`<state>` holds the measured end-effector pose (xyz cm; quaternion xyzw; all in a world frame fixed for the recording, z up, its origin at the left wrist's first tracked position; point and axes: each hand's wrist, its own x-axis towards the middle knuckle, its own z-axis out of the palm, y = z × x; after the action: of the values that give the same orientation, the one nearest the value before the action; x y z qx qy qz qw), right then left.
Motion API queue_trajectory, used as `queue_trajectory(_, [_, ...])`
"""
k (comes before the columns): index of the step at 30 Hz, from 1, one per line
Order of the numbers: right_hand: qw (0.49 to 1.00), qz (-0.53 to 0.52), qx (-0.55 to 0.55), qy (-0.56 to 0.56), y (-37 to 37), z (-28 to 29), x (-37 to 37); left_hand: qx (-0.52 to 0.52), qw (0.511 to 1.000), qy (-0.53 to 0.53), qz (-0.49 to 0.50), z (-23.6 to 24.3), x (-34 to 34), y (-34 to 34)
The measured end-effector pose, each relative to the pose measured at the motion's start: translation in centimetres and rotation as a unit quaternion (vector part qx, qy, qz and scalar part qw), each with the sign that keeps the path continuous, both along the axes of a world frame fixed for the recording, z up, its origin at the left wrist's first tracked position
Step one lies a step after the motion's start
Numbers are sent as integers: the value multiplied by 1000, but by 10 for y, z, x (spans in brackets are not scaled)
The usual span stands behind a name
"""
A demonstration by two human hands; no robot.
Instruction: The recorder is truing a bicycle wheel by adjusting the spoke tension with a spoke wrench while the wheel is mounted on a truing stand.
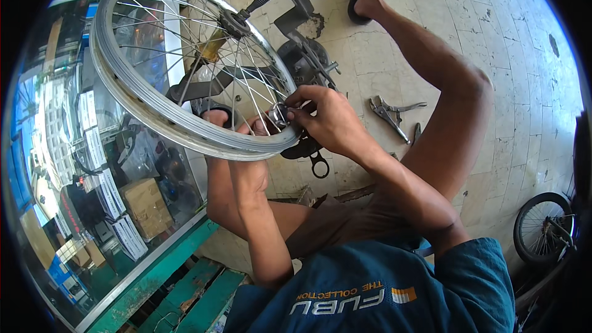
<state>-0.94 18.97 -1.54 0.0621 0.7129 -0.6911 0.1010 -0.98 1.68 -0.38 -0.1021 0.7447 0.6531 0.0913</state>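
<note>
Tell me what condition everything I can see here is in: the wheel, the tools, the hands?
Spoked wheel: bare rim without tyre, held tilted in a stand.
Right hand: fingers pinched on a small metal tool at the rim.
Left hand: under the rim, steadying it.
Locking pliers: lying on the floor, untouched.
Second wheel: tyre fitted, standing at the right edge.

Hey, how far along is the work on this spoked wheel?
Looks done: the spoked wheel sits in a dark stand, its spokes laced from hub to rim. In hand: the right hand works a small metal tool at a spoke by the rim, while the left hand steadies the rim from below. Left: cannot tell how many spokes remain. Locking pliers lie unused on the tiled floor.
</note>
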Motion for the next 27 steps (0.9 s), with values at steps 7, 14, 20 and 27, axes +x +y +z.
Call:
queue_trajectory(7, [997,4,-71,8,1,-1,1,22,1000,3,3,-9,-1,-4])
queue_trajectory(14, [999,-22,28,23,-3,1,-3,39,993,-70,84,10,8,6])
queue_trajectory(20, [995,4,102,1,-13,21,5,25,997,-72,25,11,3,0])
queue_trajectory(27, [998,-65,-6,2,-18,8,3,38,995,-87,-5,11,-1,-7])
